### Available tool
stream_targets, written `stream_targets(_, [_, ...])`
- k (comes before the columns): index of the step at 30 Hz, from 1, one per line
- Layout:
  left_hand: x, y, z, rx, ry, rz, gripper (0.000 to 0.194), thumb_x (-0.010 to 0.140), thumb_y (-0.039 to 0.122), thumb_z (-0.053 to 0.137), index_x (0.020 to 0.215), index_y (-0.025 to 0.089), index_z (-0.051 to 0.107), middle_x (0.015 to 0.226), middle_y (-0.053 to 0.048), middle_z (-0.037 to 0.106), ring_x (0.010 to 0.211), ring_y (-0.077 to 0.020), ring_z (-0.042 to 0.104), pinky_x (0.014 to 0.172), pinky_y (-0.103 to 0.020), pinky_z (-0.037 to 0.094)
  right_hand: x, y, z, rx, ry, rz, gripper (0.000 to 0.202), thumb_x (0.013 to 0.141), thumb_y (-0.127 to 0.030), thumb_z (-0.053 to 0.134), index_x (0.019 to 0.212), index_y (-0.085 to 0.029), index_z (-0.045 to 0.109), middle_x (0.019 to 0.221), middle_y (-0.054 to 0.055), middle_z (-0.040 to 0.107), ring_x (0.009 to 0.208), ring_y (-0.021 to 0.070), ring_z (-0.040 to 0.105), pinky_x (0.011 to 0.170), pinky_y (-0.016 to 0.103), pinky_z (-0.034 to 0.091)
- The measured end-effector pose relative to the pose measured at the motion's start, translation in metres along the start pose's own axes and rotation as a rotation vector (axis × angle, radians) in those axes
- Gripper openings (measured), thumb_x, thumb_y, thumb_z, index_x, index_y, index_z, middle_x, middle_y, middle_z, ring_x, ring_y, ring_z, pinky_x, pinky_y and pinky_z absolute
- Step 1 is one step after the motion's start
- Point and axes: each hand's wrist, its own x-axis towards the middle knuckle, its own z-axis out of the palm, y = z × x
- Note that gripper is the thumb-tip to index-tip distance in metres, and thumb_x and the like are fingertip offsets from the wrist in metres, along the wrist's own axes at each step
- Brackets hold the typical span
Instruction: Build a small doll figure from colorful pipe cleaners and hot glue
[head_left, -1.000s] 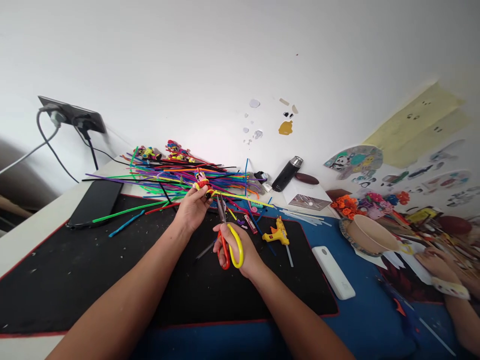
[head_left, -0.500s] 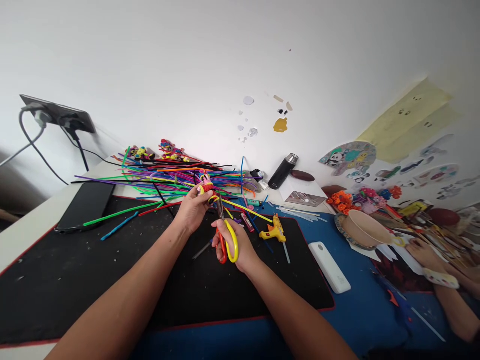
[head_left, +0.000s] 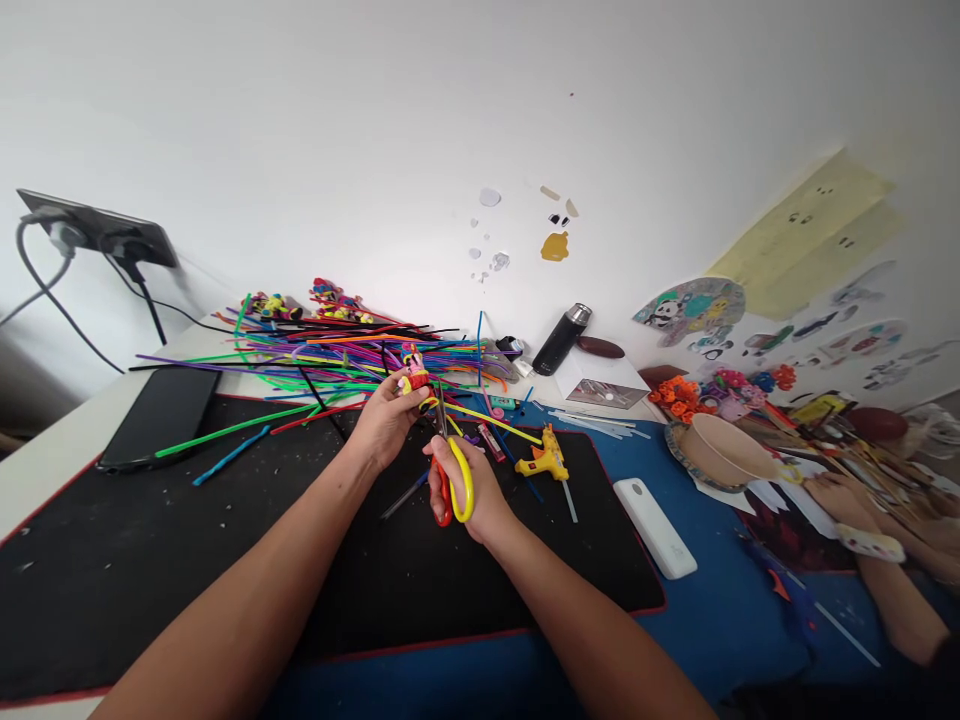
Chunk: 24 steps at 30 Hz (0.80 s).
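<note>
Pinched in my left hand [head_left: 384, 425] is a small pipe-cleaner figure [head_left: 413, 371] in pink, red and yellow. My right hand [head_left: 480, 488] grips scissors [head_left: 462, 483] by their yellow and red handles. The scissor blades point up beside the figure's lower right side, close to a yellow stem there; I cannot tell whether they touch it. Behind both hands lies a heap of coloured pipe cleaners [head_left: 352, 350]. Two more small figures, one yellow and multicoloured [head_left: 274, 305] and one red and blue [head_left: 328, 293], rest at the back of the heap.
A yellow glue gun [head_left: 546, 455] lies right of my hands on the black mat [head_left: 360, 590]. A white power bank [head_left: 655, 528], a black flask [head_left: 561, 340] and a pink bowl [head_left: 727, 450] stand farther right. A black phone [head_left: 160, 415] is left. Another person's hand [head_left: 836, 495] is at far right.
The whole view has shifted slightly. The scissors' handles look a little closer together or turned; the figure stays in my left hand.
</note>
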Motion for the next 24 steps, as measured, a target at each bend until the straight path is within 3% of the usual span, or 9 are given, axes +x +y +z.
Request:
stream_targets(13, [0.0030, -0.0047, -0.0057, 0.060, 0.030, -0.018, 0.053, 0.057, 0.004, 0.100, 0.101, 0.017, 0.073, 0.089, -0.003, 0.077, 0.075, -0.0151, 0.073, 0.070, -0.025, 0.057, 0.0008, -0.0024, 0.0034, 0.002, 0.018, 0.085, 0.055, 0.083, -0.072, 0.075, 0.097, -0.022, 0.057, 0.052, -0.012, 0.050, 0.031, 0.0091, 0.044, 0.032, 0.020, 0.031])
stream_targets(24, [0.0027, -0.0068, -0.0076, 0.280, 0.054, -0.021, 0.065, 0.048, 0.015, 0.102, 0.104, 0.018, 0.070, 0.086, 0.000, 0.076, 0.070, -0.0137, 0.069, 0.062, -0.024, 0.050, 0.0035, 0.0053, 0.0019, 0.023, 0.006, 0.143, 0.044, 0.076, -0.057, 0.075, 0.097, -0.023, 0.056, 0.051, -0.012, 0.049, 0.033, 0.0103, 0.040, 0.032, 0.022, 0.033])
